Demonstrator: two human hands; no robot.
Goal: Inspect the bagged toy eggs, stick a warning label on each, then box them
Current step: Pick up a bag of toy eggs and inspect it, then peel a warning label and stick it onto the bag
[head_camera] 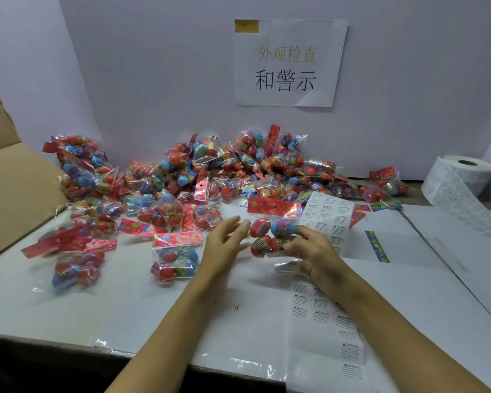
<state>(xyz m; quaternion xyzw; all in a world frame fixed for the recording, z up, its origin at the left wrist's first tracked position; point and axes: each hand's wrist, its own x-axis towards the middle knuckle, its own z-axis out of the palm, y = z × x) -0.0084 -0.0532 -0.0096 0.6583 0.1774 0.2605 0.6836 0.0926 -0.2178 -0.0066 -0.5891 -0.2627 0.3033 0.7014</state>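
My right hand [315, 251] grips a clear bag of toy eggs [267, 234] with a red header card, lifted above the white table [125, 316]. Red eggs and a blue one show inside it. My left hand [224, 242] hovers just left of the bag, fingers straight and spread, apart from it. A strip of warning labels [323, 313] runs under my right forearm towards the table's front edge. A large heap of bagged eggs [199, 174] fills the back of the table.
An open cardboard box [14, 180] stands at the left. A roll of labels [462, 177] sits at the back right. Two loose bags [176, 256] [74, 265] lie left of my hands. A paper sign [288, 63] hangs on the wall.
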